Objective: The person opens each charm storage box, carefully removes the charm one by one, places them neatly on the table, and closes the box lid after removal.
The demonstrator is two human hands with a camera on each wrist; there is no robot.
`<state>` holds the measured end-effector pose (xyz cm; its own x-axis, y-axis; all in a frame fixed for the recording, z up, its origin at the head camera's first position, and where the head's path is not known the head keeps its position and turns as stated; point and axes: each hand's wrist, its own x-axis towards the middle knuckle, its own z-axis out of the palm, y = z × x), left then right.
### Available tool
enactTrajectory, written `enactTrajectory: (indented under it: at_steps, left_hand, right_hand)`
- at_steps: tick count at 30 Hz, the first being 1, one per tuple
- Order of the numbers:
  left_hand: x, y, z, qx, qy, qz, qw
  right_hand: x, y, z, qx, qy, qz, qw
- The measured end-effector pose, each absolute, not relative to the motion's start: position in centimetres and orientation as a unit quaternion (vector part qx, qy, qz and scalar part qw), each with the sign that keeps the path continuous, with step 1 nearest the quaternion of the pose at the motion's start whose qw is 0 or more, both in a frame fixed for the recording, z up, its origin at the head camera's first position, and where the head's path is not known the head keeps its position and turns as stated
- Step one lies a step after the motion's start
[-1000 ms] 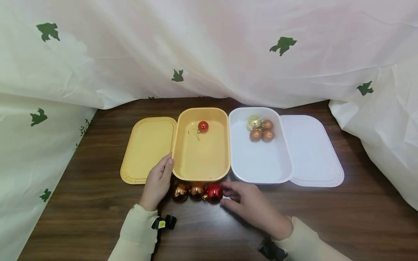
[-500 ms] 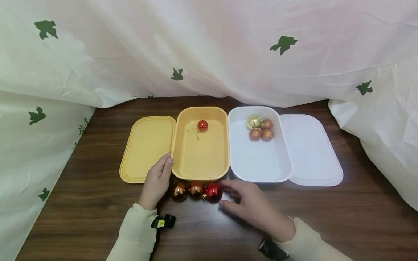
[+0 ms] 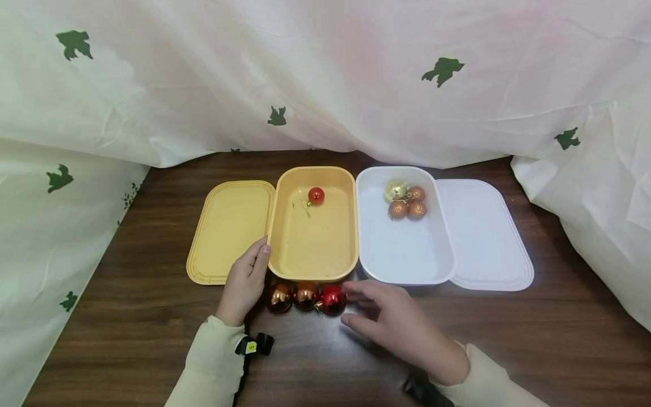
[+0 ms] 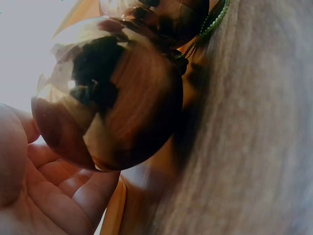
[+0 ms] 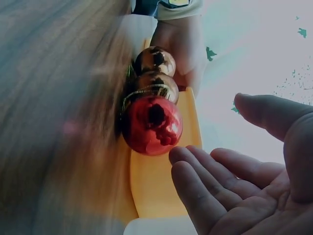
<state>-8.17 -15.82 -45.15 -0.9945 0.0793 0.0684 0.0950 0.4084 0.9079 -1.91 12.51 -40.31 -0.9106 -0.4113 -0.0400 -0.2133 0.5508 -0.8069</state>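
Two shiny copper Christmas baubles, a left one (image 3: 280, 298) and a middle one (image 3: 306, 296), and a shiny red bauble (image 3: 333, 299) lie in a row against the front of the yellow box (image 3: 313, 271). My left hand (image 3: 246, 281) rests by the box's front left corner, fingertips at its side wall, the left copper bauble close to the palm. To the right of the row, my right hand (image 3: 391, 322) has its thumb spread from its fingers, the fingertips right at the red bauble. In the right wrist view the palm (image 5: 259, 200) holds nothing.
A small red bauble (image 3: 316, 196) lies inside the yellow box. The white box (image 3: 407, 271) beside it holds a gold bauble (image 3: 395, 190) and three small copper baubles (image 3: 417, 210). A yellow lid (image 3: 229, 237) and a white lid (image 3: 488, 237) flank the boxes. A white curtain (image 3: 325, 73) hangs behind.
The right hand's thumb has eased slightly away from the red bauble, and its wrist has shifted a little right and down. The left hand and the baubles stay in place.
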Motion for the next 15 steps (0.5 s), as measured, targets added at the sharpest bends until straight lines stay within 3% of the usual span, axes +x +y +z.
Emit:
enactTrajectory:
  at_steps: [15]
  left_hand:
    - [-8.16,-15.79,-45.02,-0.047,-0.841,-0.539,0.006]
  right_hand:
    - [-2.17,12.03,-39.67,-0.213,0.836,-0.503,0.062]
